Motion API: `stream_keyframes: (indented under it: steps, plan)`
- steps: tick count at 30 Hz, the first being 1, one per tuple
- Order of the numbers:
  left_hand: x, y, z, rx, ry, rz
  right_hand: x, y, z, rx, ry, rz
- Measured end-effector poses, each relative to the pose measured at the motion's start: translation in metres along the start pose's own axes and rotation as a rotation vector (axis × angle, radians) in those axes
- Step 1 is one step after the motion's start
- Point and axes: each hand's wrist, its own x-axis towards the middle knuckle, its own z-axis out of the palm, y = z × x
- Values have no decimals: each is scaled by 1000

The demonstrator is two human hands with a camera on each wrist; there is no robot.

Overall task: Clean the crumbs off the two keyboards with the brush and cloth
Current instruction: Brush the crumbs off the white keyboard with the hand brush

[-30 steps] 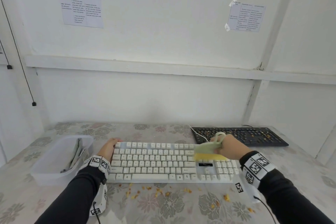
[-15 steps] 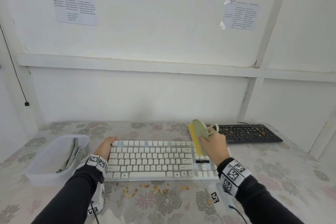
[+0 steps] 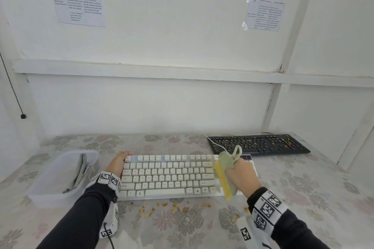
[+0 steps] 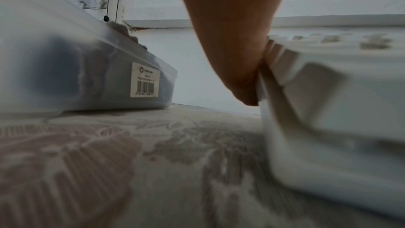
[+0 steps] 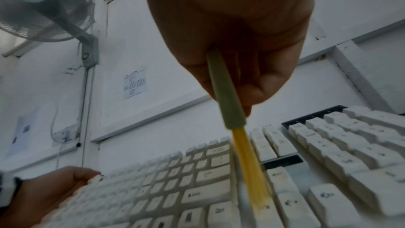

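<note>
Across the white keyboard (image 3: 168, 176), which runs left to right, the right hand (image 3: 241, 174) grips the green yellow-bristled brush (image 3: 224, 176) near its right end. The left hand (image 3: 118, 160) clasps the far-left corner, steadying it. The crumb-strewn black keyboard (image 3: 259, 143) lies beyond, nearer the right hand.

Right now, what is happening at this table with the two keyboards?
A person is brushing crumbs off the white keyboard. The right hand grips the brush, its yellow bristles down on the keys near the right side. The left hand holds the keyboard's far left corner. Crumbs lie on the table in front of it. The black keyboard behind is covered in crumbs. The cloth sits in a bin at the left.
</note>
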Motion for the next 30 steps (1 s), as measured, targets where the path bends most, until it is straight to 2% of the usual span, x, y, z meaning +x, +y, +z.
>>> stream_keyframes:
  steps: [3,6,12,16,18,20,23,26,30]
  plan:
    - [-7,4,3,3,-6,5,5,-12,-4,198,172,-39]
    - [-15,9,9,-22,7,4,6,-20,3,278,220,-72]
    - [-16,13,16,-51,13,-1,4,-4,16,31,-54,29]
    - [-17,12,15,-37,16,10,-4,-6,-2,-96,-62,18]
    - [-18,12,15,-31,11,15,-4,-15,-5,-115,-32,-77]
    - [-18,11,14,-34,11,9,-8,-31,0,-112,-60,-244]
    - [-19,11,12,-32,10,3,-20,-62,22,-104,-252,-493]
    - [-19,10,12,-43,8,0,-31,-92,51,-191,-348,-738]
    - [-22,11,13,-47,-7,-9,-41,-120,82,-356,-378,-847]
